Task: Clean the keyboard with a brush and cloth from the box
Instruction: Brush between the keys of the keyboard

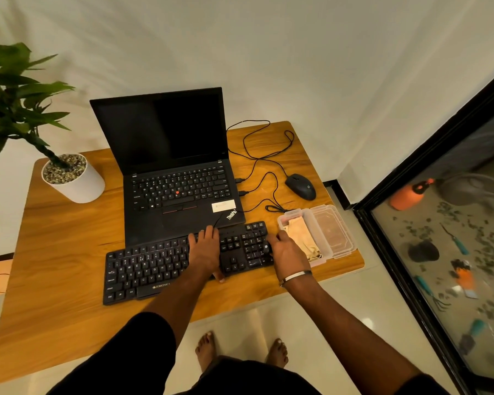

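A black keyboard lies at the wooden table's front edge, in front of a laptop. My left hand lies flat across its middle, fingers straight and reaching the far edge, thumb at the near edge. My right hand is over the keyboard's right end, fingers curled round a small dark brush, of which only a rounded black tip shows above the number keys. Just right of the keyboard stands an open clear plastic box with a beige cloth inside.
The box's clear lid lies beside it near the table's right edge. An open black laptop stands behind the keyboard, with a black mouse and looping cables at the back right. A white potted plant stands at the back left.
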